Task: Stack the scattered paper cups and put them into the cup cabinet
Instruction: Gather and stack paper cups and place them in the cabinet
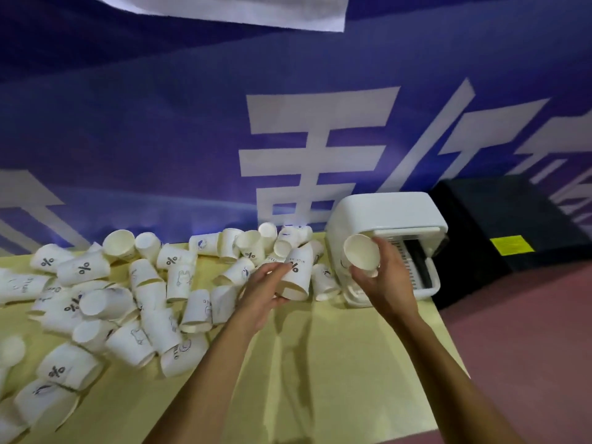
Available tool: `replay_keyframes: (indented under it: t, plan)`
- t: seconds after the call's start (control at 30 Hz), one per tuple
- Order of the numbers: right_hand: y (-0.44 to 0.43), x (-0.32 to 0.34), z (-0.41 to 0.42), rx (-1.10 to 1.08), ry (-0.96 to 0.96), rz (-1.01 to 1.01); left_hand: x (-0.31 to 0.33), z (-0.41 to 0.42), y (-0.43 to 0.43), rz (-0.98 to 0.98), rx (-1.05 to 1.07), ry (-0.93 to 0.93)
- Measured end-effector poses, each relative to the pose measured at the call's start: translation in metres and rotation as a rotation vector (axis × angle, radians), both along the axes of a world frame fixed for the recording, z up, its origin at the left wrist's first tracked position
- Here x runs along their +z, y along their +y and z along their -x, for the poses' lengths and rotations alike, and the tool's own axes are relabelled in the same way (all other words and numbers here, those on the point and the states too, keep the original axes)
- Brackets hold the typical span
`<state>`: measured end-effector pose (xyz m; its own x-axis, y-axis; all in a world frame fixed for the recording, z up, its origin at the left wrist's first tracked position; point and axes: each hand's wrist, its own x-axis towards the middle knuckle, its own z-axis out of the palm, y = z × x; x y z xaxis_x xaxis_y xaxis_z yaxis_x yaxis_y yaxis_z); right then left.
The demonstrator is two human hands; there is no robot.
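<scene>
While both bare forearms reach forward from the bottom edge over the yellow desk (320,363), the left grip (266,293) curls its fingers and thumb round a percent-marked cup (298,278), which is tilted with its mouth downward; whether its rim touches the desk cannot be told. The right grip (381,277), raised just to the right of it, holds a second cup (360,253) tipped on its side, open mouth toward the camera, its base hidden in the palm. Directly behind the right grip sits the white cup cabinet (384,209), its front open; the grip covers part of the opening, and the ribbed inside is hard to make out. Left of the left grip and beyond it, scattered cups (128,299) lie in a heap, most on their sides, some cut off by the left edge. Right of the cabinet stands a black box (499,219). Behind everything hangs a blue banner (160,139) with large white characters
</scene>
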<state>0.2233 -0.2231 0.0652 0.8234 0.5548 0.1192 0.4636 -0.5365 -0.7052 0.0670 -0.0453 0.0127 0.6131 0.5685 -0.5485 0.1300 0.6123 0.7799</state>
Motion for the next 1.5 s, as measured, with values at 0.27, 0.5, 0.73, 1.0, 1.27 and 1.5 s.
replay_keyframes:
  t: [0.27,0.5,0.73,1.0,1.27,1.5]
  plan:
    - [-0.052,0.001,-0.092,-0.004,0.148,-0.251,0.005,-0.081,-0.059,-0.034,0.04,-0.005]
    - [-0.088,-0.011,-0.13,0.068,0.261,-0.268,0.001,-0.106,-0.08,-0.058,0.093,0.072]
    - [-0.079,-0.027,-0.114,0.096,0.177,-0.138,0.004,-0.108,-0.068,-0.094,0.019,0.076]
    - [-0.076,-0.058,-0.113,-0.155,0.095,0.028,-0.005,-0.09,-0.062,-0.078,0.019,0.13]
    - [-0.048,-0.103,-0.123,-0.026,0.055,0.365,-0.016,-0.079,-0.071,-0.02,0.035,0.165]
    - [-0.04,-0.123,-0.128,0.011,0.109,0.442,-0.018,-0.075,-0.066,0.002,0.058,0.198]
